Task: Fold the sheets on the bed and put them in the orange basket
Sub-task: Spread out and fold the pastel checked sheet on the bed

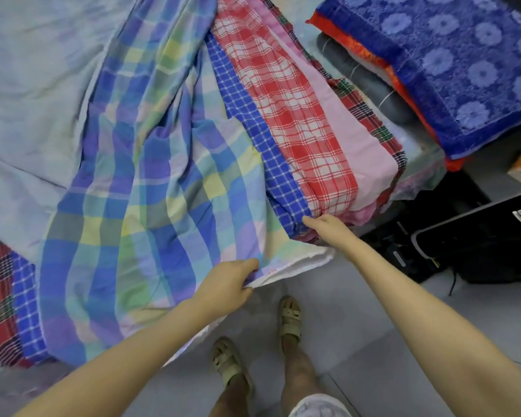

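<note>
sheets are lying in long overlapping strips on the bed, their long axes running away from the person. the pastel plaid sheet, thin, soft and creased, is hanging its white hem over the near edge. the left hand, the nearer one, is pinching that hem, with its fingers curling over the cloth. the right hand is touching the bunched ends of the blue checked sheet and red checked sheet. its fingertips are hiding among the folds, so i cannot tell their grip. the orange basket is not showing.
</note>
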The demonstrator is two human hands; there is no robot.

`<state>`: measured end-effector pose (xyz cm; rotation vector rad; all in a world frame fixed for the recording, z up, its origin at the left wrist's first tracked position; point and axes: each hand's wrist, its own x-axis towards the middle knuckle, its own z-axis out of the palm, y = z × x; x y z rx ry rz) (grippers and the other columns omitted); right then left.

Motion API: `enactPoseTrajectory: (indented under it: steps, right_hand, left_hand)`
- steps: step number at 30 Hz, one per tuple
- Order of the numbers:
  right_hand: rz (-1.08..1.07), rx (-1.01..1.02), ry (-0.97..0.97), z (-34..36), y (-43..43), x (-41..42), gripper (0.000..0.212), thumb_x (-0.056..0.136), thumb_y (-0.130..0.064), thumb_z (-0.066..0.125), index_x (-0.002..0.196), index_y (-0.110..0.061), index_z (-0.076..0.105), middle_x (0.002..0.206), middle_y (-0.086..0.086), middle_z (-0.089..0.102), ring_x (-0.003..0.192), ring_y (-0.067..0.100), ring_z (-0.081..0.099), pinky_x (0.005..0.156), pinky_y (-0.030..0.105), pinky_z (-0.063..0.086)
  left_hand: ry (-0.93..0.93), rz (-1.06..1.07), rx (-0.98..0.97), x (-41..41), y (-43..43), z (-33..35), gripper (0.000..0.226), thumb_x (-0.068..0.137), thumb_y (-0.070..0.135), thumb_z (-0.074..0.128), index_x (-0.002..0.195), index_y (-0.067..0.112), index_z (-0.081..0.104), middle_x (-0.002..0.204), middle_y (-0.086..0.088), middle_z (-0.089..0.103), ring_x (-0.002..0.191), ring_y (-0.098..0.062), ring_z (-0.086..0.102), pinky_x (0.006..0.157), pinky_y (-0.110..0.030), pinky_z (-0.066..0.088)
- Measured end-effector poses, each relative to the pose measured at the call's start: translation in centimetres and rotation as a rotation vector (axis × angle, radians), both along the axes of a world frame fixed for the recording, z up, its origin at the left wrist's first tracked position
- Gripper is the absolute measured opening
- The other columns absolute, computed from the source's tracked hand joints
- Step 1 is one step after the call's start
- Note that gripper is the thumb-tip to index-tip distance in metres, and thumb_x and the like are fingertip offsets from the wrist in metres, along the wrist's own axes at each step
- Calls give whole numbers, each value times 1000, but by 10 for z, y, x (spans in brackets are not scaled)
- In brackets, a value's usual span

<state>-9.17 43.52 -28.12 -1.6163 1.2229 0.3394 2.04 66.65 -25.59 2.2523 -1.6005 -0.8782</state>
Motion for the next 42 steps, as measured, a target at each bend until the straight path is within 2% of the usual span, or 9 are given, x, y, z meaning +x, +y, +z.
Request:
enactPoseTrajectory:
  steps: [4,7,10,14,18,21,24,33,42]
  right_hand:
    - [-90,446,280,-20,22,0,67,86,-55,58,134,-10,46,129,5,48,125,32,45,94,44,41]
    - [-197,501,268,-27,24,-13,25,88,-30,65,101,-8,60,91,5,61,84,21,60,74,33,50]
    - [-348,332,85,-3,-10,-43,11,83,-7,69,79,-3,59,75,10,61,65,21,56,57,28,44]
    - [-245,-58,-28,37,-34,-97,32,75,-2,73,61,-5,44,63,12,38,59,20,38,57,26,27]
    - [27,-400,294,3,-34,-113,39,74,-3,61,54,-16,30,54,4,31,50,21,30,49,27,20]
    - [254,-429,538,-25,-32,-118,10,86,-9,50,82,-13,57,85,9,59,76,28,58,61,30,41]
    - [473,-463,646,-36,-28,-114,28,91,-10,46,116,-10,59,122,10,60,110,28,59,81,32,46]
    - [714,-572,327,-5,24,17,28,92,-14,45,116,-11,59,121,10,61,111,30,59,86,33,47]
    - [673,-527,-67,22,202,175,24,92,-16,45,102,-6,65,113,19,64,106,34,58,79,33,45]
  left_hand:
    - [-21,3,-1,-4,-4,7,20,82,17,54,80,21,35,73,0,46,68,-23,45,56,-29,28]
    - [-26,-28,14,-5,-1,11,12,78,23,45,81,20,34,77,-5,53,72,-28,50,57,-30,29]
    - [-76,-124,101,-11,-2,7,13,77,26,43,85,17,38,84,-8,57,78,-31,53,61,-31,32]
    - [-87,-329,273,-44,-27,-21,14,85,19,51,85,18,37,93,-13,59,87,-33,53,63,-31,26]
    - [-76,-480,536,-78,-49,-56,29,86,19,54,115,14,49,114,-15,59,106,-37,55,79,-36,42]
    - [-63,-501,732,-83,-52,-66,52,90,24,54,140,18,38,133,-10,52,121,-32,48,94,-36,40]
    - [-21,-309,710,-66,-43,-69,46,92,23,48,138,19,43,138,-8,49,125,-30,46,99,-34,39]
    - [-46,382,528,34,35,-39,29,94,24,45,119,17,57,124,-9,59,113,-27,55,90,-31,43]
    - [55,1160,23,127,207,21,17,88,10,54,99,8,66,97,-11,69,95,-28,62,75,-29,42]
